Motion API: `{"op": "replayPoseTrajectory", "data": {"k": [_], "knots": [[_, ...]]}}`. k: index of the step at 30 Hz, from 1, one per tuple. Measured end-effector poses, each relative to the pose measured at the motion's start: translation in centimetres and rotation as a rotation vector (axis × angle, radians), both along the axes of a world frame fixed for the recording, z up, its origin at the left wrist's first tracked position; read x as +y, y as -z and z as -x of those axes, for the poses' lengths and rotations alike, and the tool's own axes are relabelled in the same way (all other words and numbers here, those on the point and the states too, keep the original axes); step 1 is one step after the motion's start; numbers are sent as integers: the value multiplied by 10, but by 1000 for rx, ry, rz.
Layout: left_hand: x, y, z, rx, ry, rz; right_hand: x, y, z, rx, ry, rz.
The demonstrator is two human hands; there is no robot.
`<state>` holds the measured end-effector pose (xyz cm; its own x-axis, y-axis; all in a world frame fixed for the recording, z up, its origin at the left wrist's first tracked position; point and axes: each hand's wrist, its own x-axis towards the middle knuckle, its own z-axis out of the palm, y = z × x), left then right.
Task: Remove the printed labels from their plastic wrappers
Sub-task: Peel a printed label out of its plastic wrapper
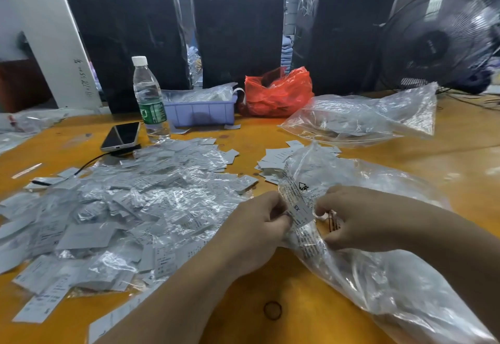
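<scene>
Mid-job here, and honestly nowhere near done. Both hands are working one packet — the left hand (266, 215) is pinching the left edge of a small plastic wrapper (293, 200), and the right hand (349, 217) has its fingers curled onto the other side, with a printed label (300, 212) marked "XS" showing between them. The label looks partway exposed, though I can't tell if it's actually clear of the plastic yet.

To the left of the left hand there's a big heap of wrapped labels (121, 208) spread over the counter (270, 284) — I'd guess that's the to-do pile, and it's huge. Just beyond the hands sits a small stack of bare labels (273, 161), which looks like the finished lot. Way smaller.

Under and to the right of the right hand is a large clear bag (392, 276), probably for the empty wrappers, but what's inside is hard to make out.

So: a little done, loads left, at least by the look of the piles.
</scene>
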<state>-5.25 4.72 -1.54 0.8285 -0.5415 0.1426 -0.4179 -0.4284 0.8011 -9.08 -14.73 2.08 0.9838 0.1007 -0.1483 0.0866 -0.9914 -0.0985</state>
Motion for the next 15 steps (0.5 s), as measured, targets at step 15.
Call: {"op": "replayPoseTrajectory", "data": {"k": [15], "knots": [[-1, -1, -1, -14, -78, 127, 10, 31, 4, -67, 21, -39]]}}
